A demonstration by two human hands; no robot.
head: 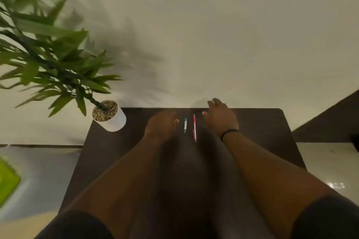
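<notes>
Two pens lie side by side near the far edge of a dark table. The short one is green and white; the longer one, just to its right, is pink. My left hand hovers palm down left of the green pen, its fingers relaxed and holding nothing. On the other side, right of the pink pen, my right hand is spread with loose fingers and a black band at the wrist. Neither hand touches a pen.
A white pot filled with pebbles stands on the table's far left corner, and its leafy green plant reaches up and left. A pale wall rises behind the table. Light floor lies on both sides, with a green object at far left.
</notes>
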